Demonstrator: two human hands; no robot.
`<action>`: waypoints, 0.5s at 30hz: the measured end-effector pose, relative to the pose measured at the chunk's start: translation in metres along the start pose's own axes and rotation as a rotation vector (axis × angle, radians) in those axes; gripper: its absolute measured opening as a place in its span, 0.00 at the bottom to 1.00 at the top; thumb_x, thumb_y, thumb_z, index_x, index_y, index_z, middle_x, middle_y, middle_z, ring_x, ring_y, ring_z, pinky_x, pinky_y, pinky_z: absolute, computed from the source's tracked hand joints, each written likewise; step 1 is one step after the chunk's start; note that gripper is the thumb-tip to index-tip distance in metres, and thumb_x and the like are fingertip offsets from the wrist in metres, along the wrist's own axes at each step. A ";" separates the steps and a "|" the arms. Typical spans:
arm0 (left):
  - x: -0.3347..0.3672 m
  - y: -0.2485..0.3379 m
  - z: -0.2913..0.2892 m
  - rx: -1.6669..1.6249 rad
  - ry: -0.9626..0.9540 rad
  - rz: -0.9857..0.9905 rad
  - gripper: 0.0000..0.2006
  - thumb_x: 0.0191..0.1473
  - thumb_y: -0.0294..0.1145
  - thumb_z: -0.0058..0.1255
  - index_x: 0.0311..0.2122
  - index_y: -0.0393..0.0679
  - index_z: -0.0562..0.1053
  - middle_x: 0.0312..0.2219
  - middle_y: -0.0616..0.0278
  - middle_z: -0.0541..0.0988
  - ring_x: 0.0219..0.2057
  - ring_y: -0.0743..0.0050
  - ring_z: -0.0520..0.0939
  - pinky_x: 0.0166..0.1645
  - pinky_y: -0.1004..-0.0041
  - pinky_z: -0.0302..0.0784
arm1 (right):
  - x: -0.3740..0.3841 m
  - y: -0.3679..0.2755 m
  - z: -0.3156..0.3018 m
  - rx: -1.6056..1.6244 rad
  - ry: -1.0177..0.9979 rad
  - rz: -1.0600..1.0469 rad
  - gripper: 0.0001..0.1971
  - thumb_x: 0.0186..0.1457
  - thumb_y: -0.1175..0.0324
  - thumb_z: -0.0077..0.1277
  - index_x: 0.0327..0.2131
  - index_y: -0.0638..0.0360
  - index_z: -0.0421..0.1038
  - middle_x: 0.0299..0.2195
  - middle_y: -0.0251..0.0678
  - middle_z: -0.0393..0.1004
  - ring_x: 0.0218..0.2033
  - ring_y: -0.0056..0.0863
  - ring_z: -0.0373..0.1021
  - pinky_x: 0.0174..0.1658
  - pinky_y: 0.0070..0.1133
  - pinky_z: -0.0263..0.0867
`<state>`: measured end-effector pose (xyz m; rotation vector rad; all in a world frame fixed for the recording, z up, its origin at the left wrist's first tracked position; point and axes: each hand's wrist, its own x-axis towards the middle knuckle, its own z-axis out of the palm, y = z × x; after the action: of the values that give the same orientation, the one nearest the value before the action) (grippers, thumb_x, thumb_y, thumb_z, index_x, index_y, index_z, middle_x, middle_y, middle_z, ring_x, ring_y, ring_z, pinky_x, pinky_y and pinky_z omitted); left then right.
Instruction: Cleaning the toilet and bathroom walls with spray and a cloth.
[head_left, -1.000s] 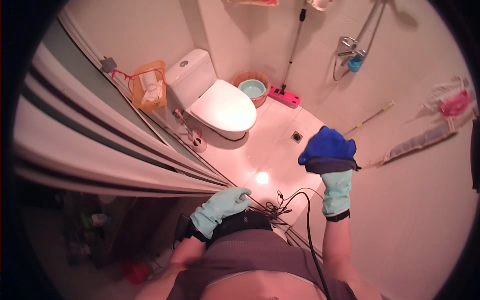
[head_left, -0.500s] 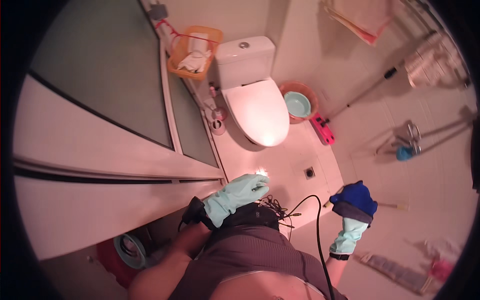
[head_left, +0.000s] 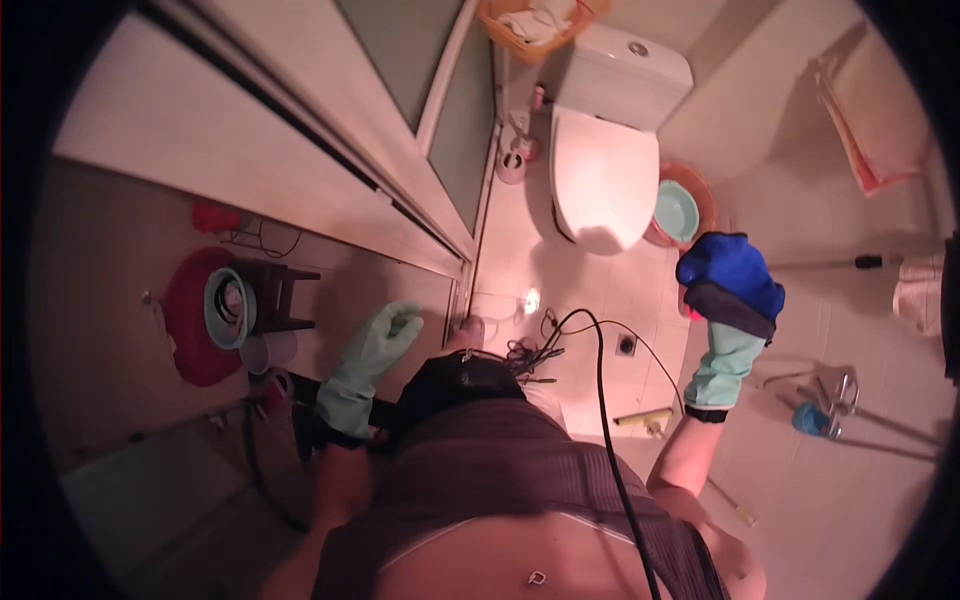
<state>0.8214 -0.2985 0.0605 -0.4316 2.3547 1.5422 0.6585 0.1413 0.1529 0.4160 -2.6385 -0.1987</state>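
Left hand (head_left: 370, 350) in pale green glove (head_left: 345, 395), fingers (head_left: 400, 316) loosely curled, near white door frame (head_left: 425, 205). Right hand (head_left: 728, 350) in matching glove (head_left: 720, 378), blue cloth mitt (head_left: 735, 270) over it. Toilet (head_left: 625, 75), lid (head_left: 605, 170) down; beside it, orange-brown tub (head_left: 706, 192) holding pale green basin (head_left: 676, 212). Floor drain (head_left: 626, 345) right of black cable (head_left: 601, 400).

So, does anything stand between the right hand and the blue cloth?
Only the pale green glove visibly does: the blue cloth covers the fingers of the right hand. Whether it is gripped or worn like a mitt is hidden.
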 end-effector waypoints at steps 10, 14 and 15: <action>-0.089 -0.108 -0.127 0.050 0.450 0.259 0.13 0.59 0.30 0.49 0.48 0.38 0.72 0.41 0.58 0.78 0.43 0.72 0.79 0.49 0.74 0.73 | -0.022 -0.174 -0.066 -0.262 -0.248 -0.034 0.17 0.41 0.47 0.56 0.30 0.44 0.70 0.25 0.31 0.69 0.27 0.35 0.70 0.27 0.32 0.62; -0.087 -0.158 -0.227 -0.131 0.654 0.300 0.14 0.57 0.30 0.53 0.48 0.39 0.72 0.42 0.60 0.78 0.43 0.73 0.79 0.48 0.75 0.73 | 0.000 -0.236 -0.069 -0.226 -0.108 -0.081 0.13 0.42 0.52 0.52 0.29 0.47 0.70 0.24 0.33 0.71 0.26 0.37 0.72 0.27 0.33 0.62; -0.074 -0.173 -0.255 -0.233 0.622 0.219 0.15 0.57 0.30 0.54 0.49 0.39 0.72 0.43 0.61 0.78 0.43 0.74 0.79 0.48 0.75 0.74 | 0.011 -0.257 -0.076 -0.255 0.027 -0.140 0.10 0.42 0.55 0.52 0.26 0.48 0.72 0.22 0.36 0.73 0.24 0.40 0.73 0.25 0.34 0.63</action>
<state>0.9379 -0.5927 0.0441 -0.8343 2.7481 2.0278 0.7501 -0.1096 0.1711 0.5111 -2.5150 -0.5622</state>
